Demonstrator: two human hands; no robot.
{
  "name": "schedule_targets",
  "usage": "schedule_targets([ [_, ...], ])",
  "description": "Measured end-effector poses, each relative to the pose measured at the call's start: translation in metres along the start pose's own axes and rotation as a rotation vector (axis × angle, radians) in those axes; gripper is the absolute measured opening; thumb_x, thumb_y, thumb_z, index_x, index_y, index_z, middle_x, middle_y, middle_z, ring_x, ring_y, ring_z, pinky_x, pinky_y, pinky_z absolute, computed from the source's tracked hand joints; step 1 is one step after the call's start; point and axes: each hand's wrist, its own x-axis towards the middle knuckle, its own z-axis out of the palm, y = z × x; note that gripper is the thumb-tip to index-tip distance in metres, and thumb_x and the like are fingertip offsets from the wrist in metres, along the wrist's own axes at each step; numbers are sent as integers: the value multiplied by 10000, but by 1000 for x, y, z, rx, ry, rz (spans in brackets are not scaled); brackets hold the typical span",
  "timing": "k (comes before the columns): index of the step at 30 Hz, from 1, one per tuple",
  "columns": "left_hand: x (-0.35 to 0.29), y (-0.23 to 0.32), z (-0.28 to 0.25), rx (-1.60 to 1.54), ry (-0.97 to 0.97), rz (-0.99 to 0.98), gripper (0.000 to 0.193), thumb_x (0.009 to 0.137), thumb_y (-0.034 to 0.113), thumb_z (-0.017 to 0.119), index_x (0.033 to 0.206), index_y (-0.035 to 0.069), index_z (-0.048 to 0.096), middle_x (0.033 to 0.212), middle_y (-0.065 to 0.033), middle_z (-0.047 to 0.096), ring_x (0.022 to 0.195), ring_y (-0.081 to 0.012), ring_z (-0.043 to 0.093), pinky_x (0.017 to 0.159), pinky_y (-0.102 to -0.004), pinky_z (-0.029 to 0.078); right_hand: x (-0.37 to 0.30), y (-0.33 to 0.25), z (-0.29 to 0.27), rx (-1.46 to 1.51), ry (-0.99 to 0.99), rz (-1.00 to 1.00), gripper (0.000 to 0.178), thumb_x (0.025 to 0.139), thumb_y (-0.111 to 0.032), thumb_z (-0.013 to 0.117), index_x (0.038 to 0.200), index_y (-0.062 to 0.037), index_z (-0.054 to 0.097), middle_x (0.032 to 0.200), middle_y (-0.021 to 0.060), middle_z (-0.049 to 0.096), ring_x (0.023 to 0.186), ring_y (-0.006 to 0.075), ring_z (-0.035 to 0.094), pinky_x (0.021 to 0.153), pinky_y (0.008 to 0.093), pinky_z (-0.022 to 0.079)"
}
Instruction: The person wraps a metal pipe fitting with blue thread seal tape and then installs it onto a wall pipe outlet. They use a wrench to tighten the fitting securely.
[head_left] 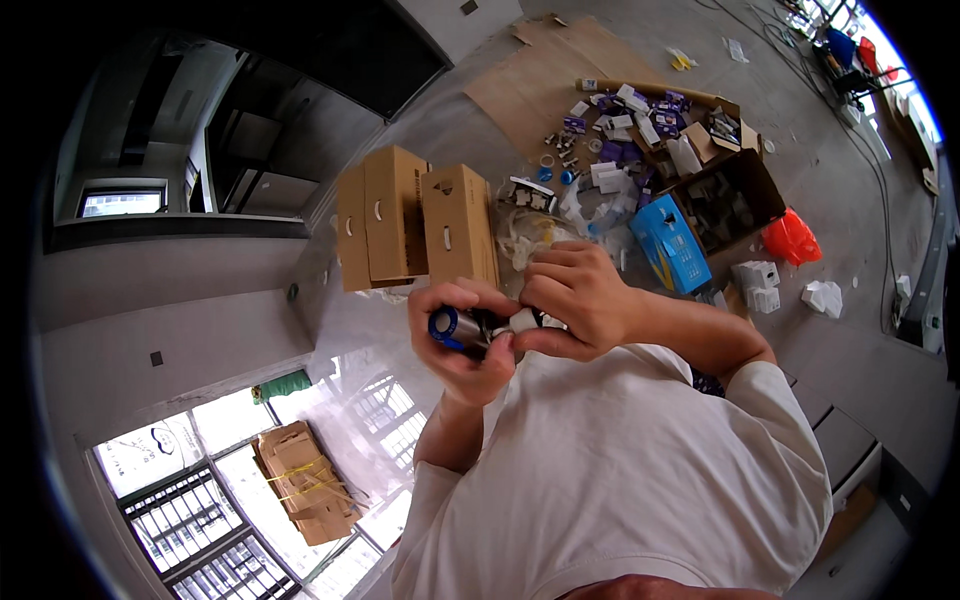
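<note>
In front of my chest, both hands meet around a silver metal cylinder (467, 330) with a blue ring at its left end. My left hand (462, 368) wraps round the cylinder, with the thumb near its inner end. From the other side, my right hand (580, 300) curls its fingers over a small white piece (523, 320) against the cylinder's right end. The fingers partly cover where the two parts meet, so I cannot tell whether they are joined. What exact kind of fitting the cylinder is does not show.
Upright cardboard cartons (460, 220) stand just beyond my hands. Farther right lie a heap of small white and purple boxes (640, 125), a blue box (672, 240), an open brown carton (765, 185) and a red plastic bag (790, 237). Cables (884, 200) run along the floor at the right.
</note>
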Motion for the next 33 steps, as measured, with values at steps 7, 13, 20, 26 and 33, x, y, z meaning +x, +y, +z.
schedule_targets([
  [7, -3, 2, 0, 175, -60, 291, 490, 781, 7, 726, 1167, 38, 426, 925, -199, 690, 694, -216, 596, 685, -353, 506, -12, -3, 21, 330, 22, 176, 309, 945, -308, 711, 842, -42, 594, 672, 115, 536, 578, 353, 536, 538, 437, 405],
  [13, -3, 3, -11, 540, -76, 569, 395, 740, -30, 680, 1069, 32, 471, 970, -202, 696, 655, -264, 638, 559, -370, 529, -13, -14, 47, 443, 116, 399, 330, 1002, -304, 626, 857, -9, 596, 671, 126, 570, 562, 286, 545, 534, 383, 407],
  [20, -32, -12, -52, 860, 102, 807, 370, 699, -75, 620, 1014, 18, 449, 879, -178, 651, 596, -255, 591, 444, -346, 474, -20, -3, 106, 773, -46, 690, 428, 1085, -333, 529, 813, -8, 590, 650, 35, 545, 606, 108, 493, 533, 312, 377],
  [26, -76, -3, -113, 989, 257, 872, 306, 879, 114, 725, 1035, 7, 485, 944, -180, 632, 677, -291, 622, 536, -376, 531, 26, -15, 163, 836, -289, 573, 505, 1125, -396, 499, 792, -20, 558, 689, 8, 534, 632, 98, 475, 554, 300, 374],
  [33, -152, 71, -209, 1014, 626, 223, 906, 835, 323, 885, 1538, 27, 396, 1488, -250, 490, 1350, -439, 524, 1112, -523, 440, 94, -31, 287, 690, -438, 281, 488, 1127, -385, 499, 791, -35, 555, 685, 36, 533, 625, 140, 492, 565, 325, 358],
])
